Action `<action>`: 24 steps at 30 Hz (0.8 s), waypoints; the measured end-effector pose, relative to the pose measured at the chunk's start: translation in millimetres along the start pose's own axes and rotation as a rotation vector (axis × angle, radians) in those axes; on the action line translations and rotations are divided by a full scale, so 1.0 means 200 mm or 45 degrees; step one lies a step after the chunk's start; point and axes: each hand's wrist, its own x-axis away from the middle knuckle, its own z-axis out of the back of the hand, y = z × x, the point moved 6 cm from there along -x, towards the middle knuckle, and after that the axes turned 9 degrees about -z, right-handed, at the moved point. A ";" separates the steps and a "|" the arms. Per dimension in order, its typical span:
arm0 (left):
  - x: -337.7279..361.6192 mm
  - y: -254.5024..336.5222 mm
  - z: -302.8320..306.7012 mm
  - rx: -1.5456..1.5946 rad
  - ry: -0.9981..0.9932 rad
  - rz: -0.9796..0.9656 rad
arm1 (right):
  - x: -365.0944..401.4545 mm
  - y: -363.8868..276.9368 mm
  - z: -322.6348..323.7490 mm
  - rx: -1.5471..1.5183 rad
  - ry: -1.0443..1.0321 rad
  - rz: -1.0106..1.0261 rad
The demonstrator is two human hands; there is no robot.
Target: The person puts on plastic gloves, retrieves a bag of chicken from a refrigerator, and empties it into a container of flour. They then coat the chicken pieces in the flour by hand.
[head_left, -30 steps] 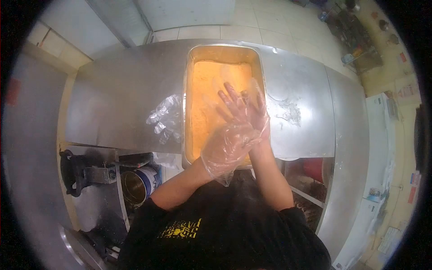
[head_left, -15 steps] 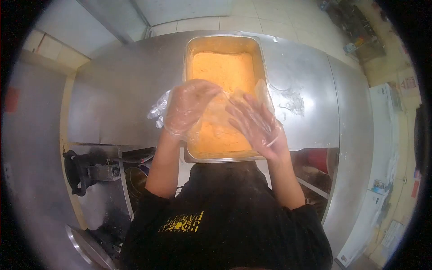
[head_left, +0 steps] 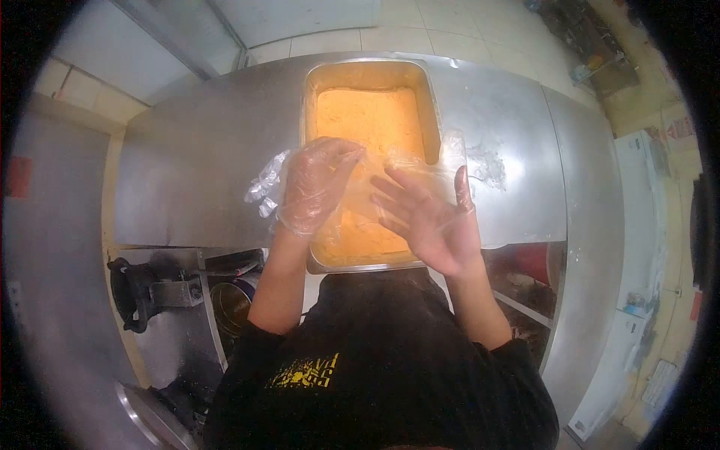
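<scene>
My left hand [head_left: 313, 187], in a clear plastic glove, is closed in a pinch on the fingertip end of a second clear plastic glove [head_left: 364, 187]. This second glove is stretched across to my right hand [head_left: 435, 221] and covers it only partly. My right hand is open, palm towards me, its fingers spread inside the loose plastic. An empty thumb piece of the glove stands above the right thumb. Both hands are over a deep metal pan [head_left: 309, 90] holding a flat orange mass [head_left: 367, 112]. The gloves hide part of the orange surface.
The pan sits on a stainless steel table [head_left: 210, 165], overhanging its near edge slightly. Wet marks [head_left: 487, 169] show right of the pan. A burner stand [head_left: 139, 292] is at the lower left, a round pot [head_left: 231, 304] beside it. White cabinets [head_left: 637, 217] line the right side.
The second glove has slid further towards my right fingertips, baring more of the palm and thumb. My right hand has turned and spread its fingers; my left keeps its pinch.
</scene>
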 end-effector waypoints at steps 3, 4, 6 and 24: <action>0.02 -0.02 -0.01 0.014 -0.008 0.053 | -0.01 0.00 0.02 0.032 0.058 0.090; 0.02 0.01 0.01 -0.099 0.049 -0.042 | -0.01 0.00 0.02 0.007 0.059 0.100; 0.03 0.12 0.02 -0.323 0.162 -0.234 | 0.00 -0.01 0.01 -0.042 0.061 0.120; 0.21 0.51 -0.35 0.289 -0.295 -0.335 | -0.05 -0.22 0.03 0.062 0.028 0.501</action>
